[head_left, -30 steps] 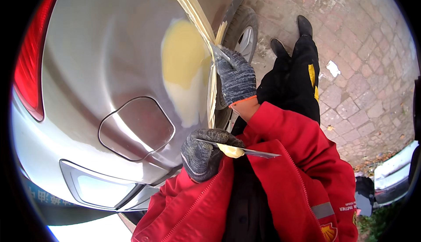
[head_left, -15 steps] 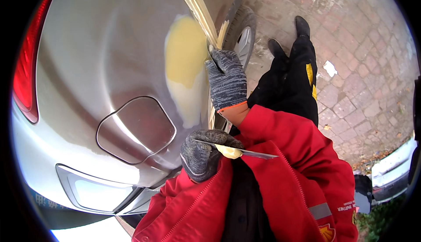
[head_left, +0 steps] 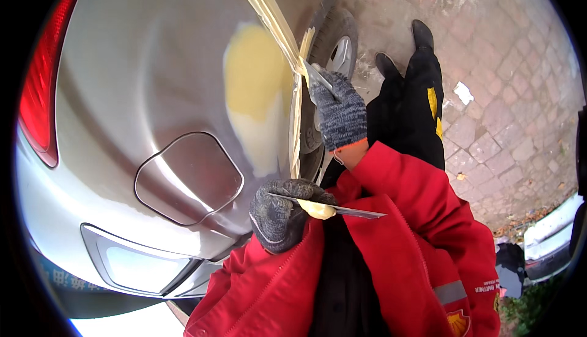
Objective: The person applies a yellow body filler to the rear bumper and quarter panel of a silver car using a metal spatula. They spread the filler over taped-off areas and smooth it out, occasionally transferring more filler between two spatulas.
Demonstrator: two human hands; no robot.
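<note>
Near, the left hand grips a blade bearing putty; farther off, the right hand pinches a scraper by the tape, right of the yellow patch on the car.

Tape cut off at top, wheel partly hidden behind right hand, tail light cropped at left, red jacket cropped below

Lettering on jacket (and blue panel)

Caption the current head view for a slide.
Gloved left hand holds a thin plate bearing pale paste; right hand holds a scraper at the tape on a silver car.
</note>
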